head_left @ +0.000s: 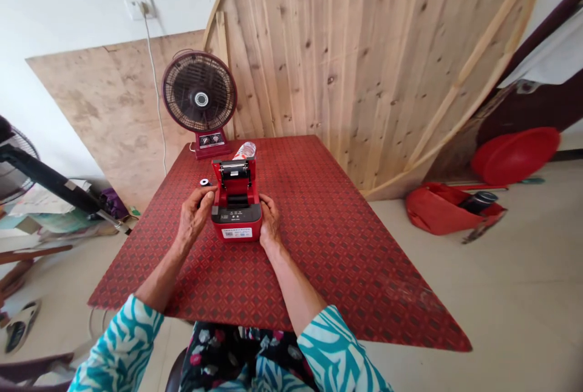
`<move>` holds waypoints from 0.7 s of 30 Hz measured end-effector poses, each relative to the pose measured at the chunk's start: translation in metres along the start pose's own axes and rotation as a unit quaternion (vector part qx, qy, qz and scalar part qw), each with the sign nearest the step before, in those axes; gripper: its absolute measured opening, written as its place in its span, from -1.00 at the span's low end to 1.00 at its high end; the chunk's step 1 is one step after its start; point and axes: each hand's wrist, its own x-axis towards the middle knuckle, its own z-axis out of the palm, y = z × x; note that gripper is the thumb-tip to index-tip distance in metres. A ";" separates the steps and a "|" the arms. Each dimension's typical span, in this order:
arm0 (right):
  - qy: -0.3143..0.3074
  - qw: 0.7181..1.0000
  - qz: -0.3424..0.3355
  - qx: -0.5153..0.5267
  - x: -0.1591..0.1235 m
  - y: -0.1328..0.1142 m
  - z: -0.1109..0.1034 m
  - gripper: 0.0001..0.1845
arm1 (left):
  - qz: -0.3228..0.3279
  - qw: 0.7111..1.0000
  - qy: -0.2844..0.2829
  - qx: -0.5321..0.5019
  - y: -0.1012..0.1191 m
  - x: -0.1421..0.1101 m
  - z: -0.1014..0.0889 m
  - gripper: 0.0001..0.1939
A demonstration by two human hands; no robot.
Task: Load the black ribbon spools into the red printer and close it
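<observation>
A red and black receipt printer (pixel 237 233) stands on the table in front of me with its lid raised. Its paper bay shows a dark inside, and a white label is on the front. My right hand (pixel 269 222) wraps round the printer's right side. On the other side, my left hand (pixel 195 215) has bent fingers, with the index fingertip and thumb against the printer's left edge by the lid hinge. Just beyond those fingers sits a small white paper roll (pixel 204 182) with a dark core, partly hidden. Behind the lid lies a clear plastic bottle (pixel 246 150) with a red-and-white label.
The table (pixel 346 258) has a red patterned cover. At its far left corner stands a dark red fan (pixel 200 98), its cord plugged into a wall socket (pixel 139 7). A large round wooden board (pixel 328 64) leans behind. A red bag (pixel 430 210) lies on the floor at right.
</observation>
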 end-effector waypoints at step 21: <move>-0.198 0.898 -0.186 -0.346 0.006 -0.071 0.000 -0.92 | 0.185 0.982 -0.002 0.051 -0.028 -0.023 0.025 -0.43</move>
